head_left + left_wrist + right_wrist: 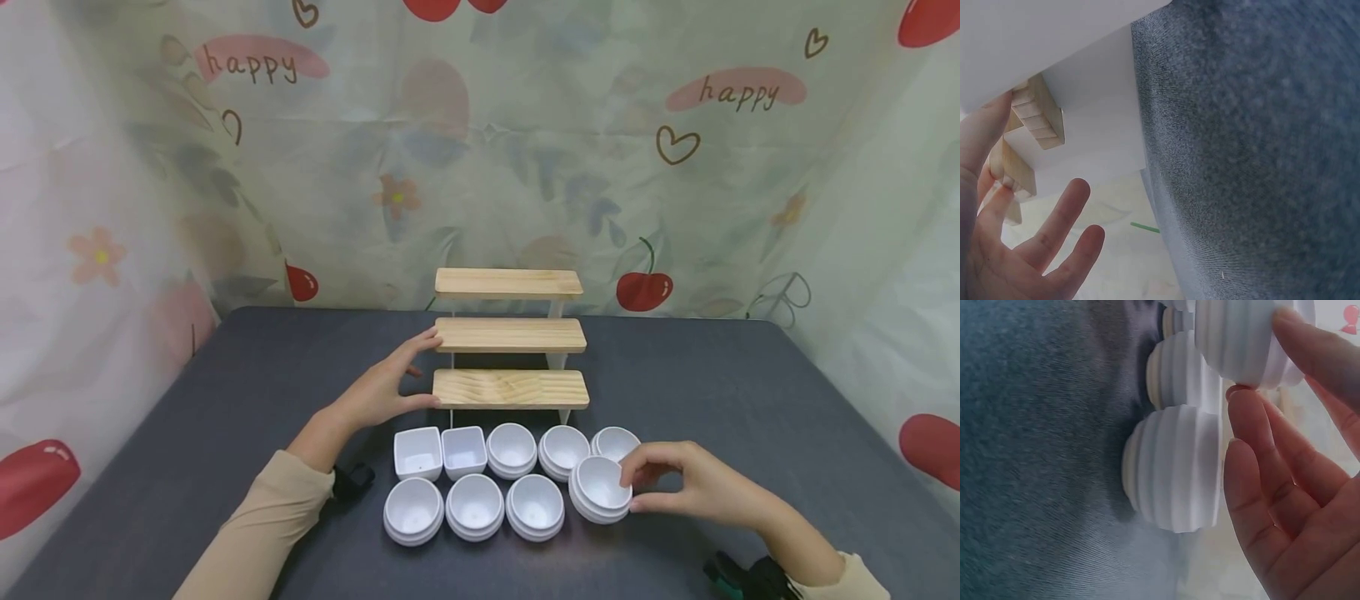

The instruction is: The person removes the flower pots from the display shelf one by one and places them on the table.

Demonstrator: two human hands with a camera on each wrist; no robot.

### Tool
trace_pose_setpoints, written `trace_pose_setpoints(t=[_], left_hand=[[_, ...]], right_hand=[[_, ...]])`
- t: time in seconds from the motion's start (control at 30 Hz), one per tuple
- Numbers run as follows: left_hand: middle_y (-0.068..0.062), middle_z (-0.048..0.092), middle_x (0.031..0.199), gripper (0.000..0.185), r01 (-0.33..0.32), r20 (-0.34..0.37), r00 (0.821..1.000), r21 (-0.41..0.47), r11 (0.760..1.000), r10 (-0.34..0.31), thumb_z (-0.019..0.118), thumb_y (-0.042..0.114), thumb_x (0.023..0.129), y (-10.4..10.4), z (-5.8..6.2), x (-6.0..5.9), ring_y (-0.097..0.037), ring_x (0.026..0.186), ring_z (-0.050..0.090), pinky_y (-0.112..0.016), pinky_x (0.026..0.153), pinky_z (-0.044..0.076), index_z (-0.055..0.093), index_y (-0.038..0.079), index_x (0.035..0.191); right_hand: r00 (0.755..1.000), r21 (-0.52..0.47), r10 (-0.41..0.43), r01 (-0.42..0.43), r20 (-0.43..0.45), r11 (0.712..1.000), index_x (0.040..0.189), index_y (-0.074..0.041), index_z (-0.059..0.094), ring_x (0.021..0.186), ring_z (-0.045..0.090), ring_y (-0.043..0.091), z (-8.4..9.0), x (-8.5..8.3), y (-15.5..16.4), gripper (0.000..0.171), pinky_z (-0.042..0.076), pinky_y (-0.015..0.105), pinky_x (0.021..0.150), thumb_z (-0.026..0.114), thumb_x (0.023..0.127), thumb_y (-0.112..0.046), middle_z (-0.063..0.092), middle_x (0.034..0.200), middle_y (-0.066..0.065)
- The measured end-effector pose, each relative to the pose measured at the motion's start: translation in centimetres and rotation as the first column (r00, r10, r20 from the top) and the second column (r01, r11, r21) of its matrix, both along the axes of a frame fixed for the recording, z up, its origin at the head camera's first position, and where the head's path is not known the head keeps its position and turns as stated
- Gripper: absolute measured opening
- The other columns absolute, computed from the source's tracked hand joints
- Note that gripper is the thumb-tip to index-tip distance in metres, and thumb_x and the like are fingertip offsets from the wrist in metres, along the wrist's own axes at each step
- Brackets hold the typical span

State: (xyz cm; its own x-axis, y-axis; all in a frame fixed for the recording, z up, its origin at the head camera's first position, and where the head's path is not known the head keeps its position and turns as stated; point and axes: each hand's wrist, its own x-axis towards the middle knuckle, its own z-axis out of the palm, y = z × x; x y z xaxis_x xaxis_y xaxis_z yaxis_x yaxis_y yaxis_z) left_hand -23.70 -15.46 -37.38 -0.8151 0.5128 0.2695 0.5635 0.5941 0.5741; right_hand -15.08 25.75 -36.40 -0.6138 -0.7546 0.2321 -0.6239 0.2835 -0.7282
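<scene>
A three-step display stand with pale wooden shelves (510, 388) and white side panels (1094, 119) stands at the table's middle. My left hand (378, 392) is at its left side, thumb at the lowest shelf's end and fingertips at the middle shelf's end; two fingers (1063, 215) stretch out loosely. My right hand (693, 483) pinches a small white round ribbed bowl (600, 483) by its right side, thumb nearest me. In the right wrist view this bowl (1238, 344) is off the table, above another round bowl (1175, 469).
Two rows of small white bowls stand before the stand: square ones (418, 454) at back left, round ones (512, 450) beside them and more round ones (413, 510) in front. Dark grey cloth (225, 400) covers the table. Printed curtains (487, 167) enclose the back and sides.
</scene>
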Motion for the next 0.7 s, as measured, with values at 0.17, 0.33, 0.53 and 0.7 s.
trace_pose_setpoints(t=[0.17,0.33,0.53,0.7], left_hand=[[-0.010,0.018,0.157,0.085,-0.003,0.006,1.000,-0.002,1.000,0.003,0.076,0.021,0.078,0.1,0.2,0.1,-0.036,0.109,0.061,-0.048,0.090,0.052,0.026,0.014,0.146],[-0.010,0.018,0.157,0.085,-0.007,0.006,1.000,-0.004,1.000,0.007,0.076,0.022,0.077,0.1,0.1,0.1,-0.036,0.109,0.061,-0.049,0.090,0.051,0.026,0.014,0.146],[-0.009,0.018,0.157,0.085,-0.006,0.001,1.000,-0.007,1.000,0.006,0.076,0.023,0.078,0.0,0.0,0.1,-0.035,0.108,0.061,-0.048,0.090,0.051,0.026,0.015,0.146],[-0.009,0.018,0.157,0.085,-0.006,0.000,1.000,-0.003,1.000,0.006,0.076,0.023,0.078,0.0,0.0,0.1,-0.035,0.108,0.061,-0.048,0.090,0.052,0.026,0.015,0.146]], right_hand=[[0.998,-0.007,0.037,-0.037,0.048,0.999,0.101,-0.013,0.061,0.083,0.062,0.007,-0.7,0.1,0.0,0.021,0.055,0.022,0.073,0.069,0.082,-0.008,0.064,0.090,0.005],[0.998,-0.003,0.059,-0.059,0.018,0.998,0.099,-0.014,0.061,0.077,0.061,0.008,-1.3,0.0,-0.2,0.021,0.054,0.022,0.066,0.070,0.081,-0.009,0.064,0.089,0.004],[0.999,0.017,0.048,-0.049,0.013,0.999,0.097,-0.013,0.062,0.075,0.060,0.002,-1.8,0.0,-0.2,0.018,0.053,0.021,0.063,0.071,0.082,-0.012,0.064,0.087,0.004],[0.999,0.026,0.045,-0.045,0.016,0.999,0.097,-0.013,0.062,0.075,0.060,0.000,-1.9,0.0,-0.3,0.017,0.054,0.020,0.063,0.070,0.082,-0.013,0.064,0.087,0.005]])
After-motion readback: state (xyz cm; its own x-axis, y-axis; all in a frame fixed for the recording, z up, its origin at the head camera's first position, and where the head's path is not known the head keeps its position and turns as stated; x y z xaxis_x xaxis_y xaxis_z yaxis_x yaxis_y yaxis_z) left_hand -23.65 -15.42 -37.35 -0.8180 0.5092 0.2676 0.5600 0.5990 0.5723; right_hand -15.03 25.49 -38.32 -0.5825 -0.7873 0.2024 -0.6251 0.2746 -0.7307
